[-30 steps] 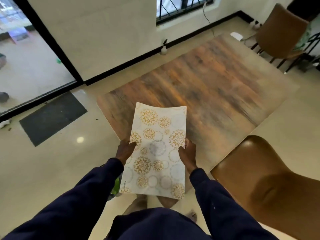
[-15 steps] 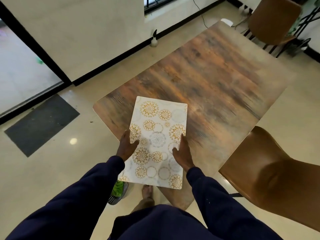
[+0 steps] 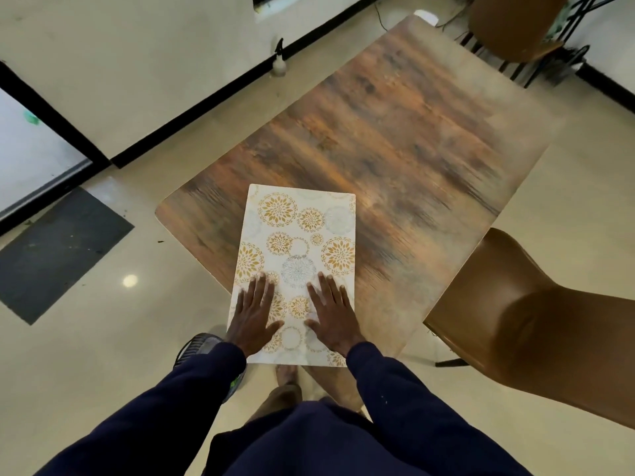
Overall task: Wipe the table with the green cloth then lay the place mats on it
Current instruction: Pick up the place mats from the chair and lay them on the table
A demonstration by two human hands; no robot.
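While both hands pressed flat, left hand point(image 3: 253, 312) and right hand point(image 3: 332, 314) with fingers straight on the place mat point(image 3: 302, 235), mat lay on the wooden table point(image 3: 395, 132), brown chair point(image 3: 536, 317) just beside.

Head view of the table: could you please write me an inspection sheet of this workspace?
Surface: wooden table, one mat on it.
Job's things: patterned place mat lies flat at the near corner, and its near-left corner seems to overhang the edge; green cloth not clearly seen.
Clutter: nothing seen.
Hands: left hand and right hand press flat on the mat, fingers straight.
Cables: cable on the floor by the far wall.
Surroundings: brown chair at right, second chair beyond, spray bottle by the wall, dark floor mat.
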